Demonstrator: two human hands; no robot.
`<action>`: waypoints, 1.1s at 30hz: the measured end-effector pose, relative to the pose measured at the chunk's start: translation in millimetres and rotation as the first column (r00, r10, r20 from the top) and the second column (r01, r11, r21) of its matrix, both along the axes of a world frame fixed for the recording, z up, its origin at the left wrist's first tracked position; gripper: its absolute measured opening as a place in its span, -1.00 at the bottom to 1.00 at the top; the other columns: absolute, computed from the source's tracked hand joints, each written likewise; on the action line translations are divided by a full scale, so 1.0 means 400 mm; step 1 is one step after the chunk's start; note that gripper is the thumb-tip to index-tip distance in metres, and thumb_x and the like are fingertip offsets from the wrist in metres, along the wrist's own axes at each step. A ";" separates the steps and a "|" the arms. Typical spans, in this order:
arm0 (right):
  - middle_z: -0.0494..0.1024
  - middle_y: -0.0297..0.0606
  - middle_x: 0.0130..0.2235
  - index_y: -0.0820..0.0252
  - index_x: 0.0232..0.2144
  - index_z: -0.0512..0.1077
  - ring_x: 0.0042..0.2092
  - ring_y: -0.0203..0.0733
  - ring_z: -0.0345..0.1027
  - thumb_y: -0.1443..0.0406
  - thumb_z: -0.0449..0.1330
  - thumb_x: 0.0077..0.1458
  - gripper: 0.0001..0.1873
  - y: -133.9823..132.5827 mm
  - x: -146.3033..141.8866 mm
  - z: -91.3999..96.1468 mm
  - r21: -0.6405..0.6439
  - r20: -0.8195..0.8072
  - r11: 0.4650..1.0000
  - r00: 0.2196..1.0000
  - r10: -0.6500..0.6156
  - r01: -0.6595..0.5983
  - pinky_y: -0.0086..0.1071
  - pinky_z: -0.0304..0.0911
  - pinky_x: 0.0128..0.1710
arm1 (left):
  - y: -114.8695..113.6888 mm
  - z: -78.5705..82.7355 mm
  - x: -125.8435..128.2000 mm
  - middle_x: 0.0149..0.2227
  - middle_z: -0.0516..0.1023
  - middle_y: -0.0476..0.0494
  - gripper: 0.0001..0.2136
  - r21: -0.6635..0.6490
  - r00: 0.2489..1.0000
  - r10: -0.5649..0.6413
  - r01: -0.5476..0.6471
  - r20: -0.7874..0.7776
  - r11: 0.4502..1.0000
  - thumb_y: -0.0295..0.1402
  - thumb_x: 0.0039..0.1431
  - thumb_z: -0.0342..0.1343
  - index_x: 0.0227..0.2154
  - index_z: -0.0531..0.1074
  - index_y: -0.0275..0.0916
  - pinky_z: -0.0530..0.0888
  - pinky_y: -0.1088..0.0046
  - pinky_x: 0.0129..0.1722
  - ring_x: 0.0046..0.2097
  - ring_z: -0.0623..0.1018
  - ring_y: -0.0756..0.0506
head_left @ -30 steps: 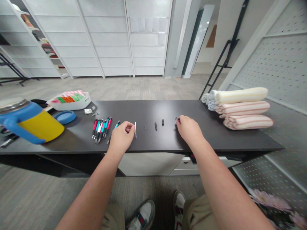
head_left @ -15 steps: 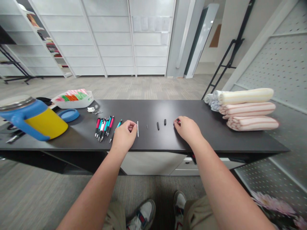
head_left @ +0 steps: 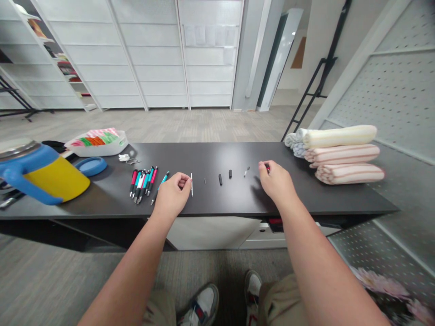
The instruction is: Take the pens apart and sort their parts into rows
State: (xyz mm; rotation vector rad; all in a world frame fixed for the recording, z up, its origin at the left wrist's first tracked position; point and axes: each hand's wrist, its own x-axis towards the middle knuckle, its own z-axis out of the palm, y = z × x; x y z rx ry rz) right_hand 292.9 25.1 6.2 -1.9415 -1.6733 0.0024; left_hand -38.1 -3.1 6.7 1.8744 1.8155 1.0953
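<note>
My left hand (head_left: 174,190) rests on the dark table with its fingers curled, its fingertips against a thin white pen refill (head_left: 192,185). Beside its wrist lies a blue pen (head_left: 159,188), left of which are several pens (head_left: 143,183) in red, white and blue-green. My right hand (head_left: 277,179) is closed above the table on a small red and dark pen part (head_left: 268,168), mostly hidden by the fingers. Between the hands lie a tiny spring-like piece (head_left: 205,180), a black tube (head_left: 220,179), a short black piece (head_left: 230,174) and a small silver-and-black piece (head_left: 246,171).
On the left stand a blue and yellow jug (head_left: 56,174), a blue lid (head_left: 91,166) and a white basket (head_left: 117,146) with colourful packets. Rolled towels (head_left: 346,154) are stacked at the right end of the table (head_left: 210,203). Cabinet drawers (head_left: 251,235) sit beneath.
My right hand has moved right and lifted a little, and the small silver-and-black piece now shows on the table where it was. The left hand stays by the refill. The view has shifted slightly.
</note>
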 end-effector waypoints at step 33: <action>0.69 -0.12 -0.20 0.09 -0.22 0.68 -0.21 0.00 0.53 0.10 0.16 0.29 -0.68 -0.003 0.075 -0.023 -0.050 0.155 0.984 0.975 -0.160 0.169 -0.27 0.24 -0.27 | -0.004 0.004 0.003 -0.33 0.67 -0.02 -0.85 -0.002 1.000 0.004 -0.005 -0.022 1.000 -0.21 0.26 0.13 -0.31 0.54 -0.12 0.51 0.39 -0.20 -0.24 0.65 -0.13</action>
